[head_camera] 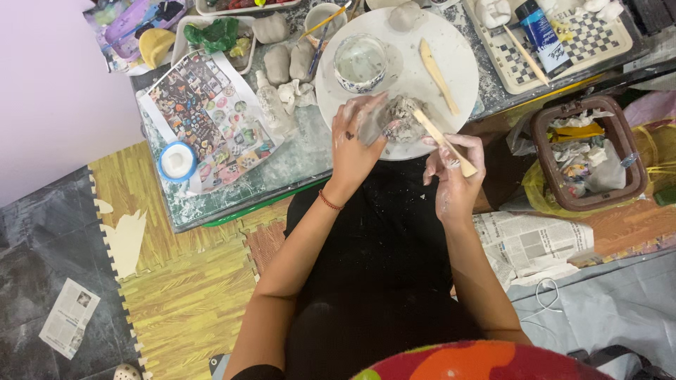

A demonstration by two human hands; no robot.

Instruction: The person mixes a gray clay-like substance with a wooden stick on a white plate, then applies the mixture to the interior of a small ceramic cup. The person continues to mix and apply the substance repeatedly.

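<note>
The left hand [355, 137] is cupping a grey clay lump [401, 118], fingers curled around its side. Just beside it, the right hand [454, 169] is pinching a wooden modelling stick [443, 142], its tip touching the clay over the round white board [461, 91].

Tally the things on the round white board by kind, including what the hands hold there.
Clay lumps: 2, one under the left hand at, one at the far edge
Wooden modelling tools: 2, one lying, one in the right hand at
Patterned cups: 1
Total: 5
</note>
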